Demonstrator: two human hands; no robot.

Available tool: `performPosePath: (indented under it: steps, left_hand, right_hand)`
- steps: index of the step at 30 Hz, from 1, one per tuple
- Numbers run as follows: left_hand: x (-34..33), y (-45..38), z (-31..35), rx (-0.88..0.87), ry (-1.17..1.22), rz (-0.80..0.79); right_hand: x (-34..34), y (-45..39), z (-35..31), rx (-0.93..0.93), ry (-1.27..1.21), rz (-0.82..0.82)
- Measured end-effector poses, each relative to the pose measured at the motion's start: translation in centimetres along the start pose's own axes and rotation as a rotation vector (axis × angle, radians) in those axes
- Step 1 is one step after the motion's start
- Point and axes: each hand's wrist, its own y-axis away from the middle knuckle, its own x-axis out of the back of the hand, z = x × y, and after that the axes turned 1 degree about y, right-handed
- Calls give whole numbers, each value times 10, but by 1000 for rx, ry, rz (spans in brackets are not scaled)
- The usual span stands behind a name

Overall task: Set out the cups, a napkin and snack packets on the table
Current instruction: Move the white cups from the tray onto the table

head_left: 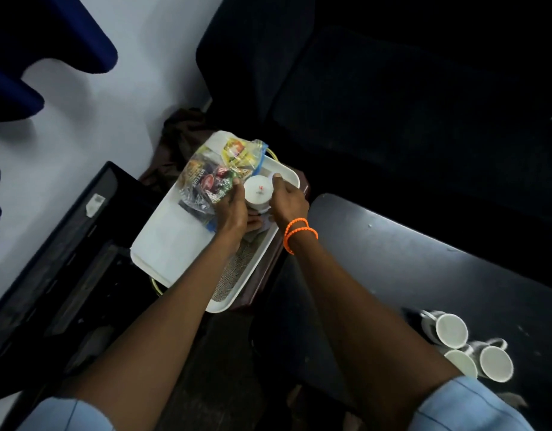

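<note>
Left hand (229,209): fingers curled round the left side of the white cup (258,191).
Right hand (288,202): clasps the cup's right side; orange bead bracelets (299,233) at the wrist.
Cup: upside down, smooth, round, on the tray.
Snack packets (217,172): crinkled clear bag, left of cup.
Tray (165,244): white plastic, rounded corners.
Table (393,244): dark, right; three white mugs (467,346) near.
Floor (91,135): pale, far left.

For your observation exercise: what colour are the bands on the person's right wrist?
Orange: the wristbands show best in the head view, just behind the right hand.
</note>
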Motion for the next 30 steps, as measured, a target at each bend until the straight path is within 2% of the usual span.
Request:
performPosePath:
  steps: [5,9,12,17,21,25,30]
  left_hand:
    - [-1,8,-2,9,288,-1]
    - [-8,17,-3,0,346,-29]
    - [-16,23,-10,-71,246,-126]
    - [-37,45,-27,-161,154,-367]
    - [-63,68,-46,-257,-96,-498]
    - [-97,99,-77,-273,-337,-702]
    - [-134,142,-133,-287,-542,-781]
  right_hand:
    - [8,7,7,-55,-157,-9]
    - [27,16,23,-73,-341,-25]
    - [47,24,36,-78,-466,-21]
    - [89,33,60,-55,-467,67]
    - [136,50,87,-87,-508,148]
    - [177,84,137,-164,-532,262]
    - [210,125,200,-368,-538,505]
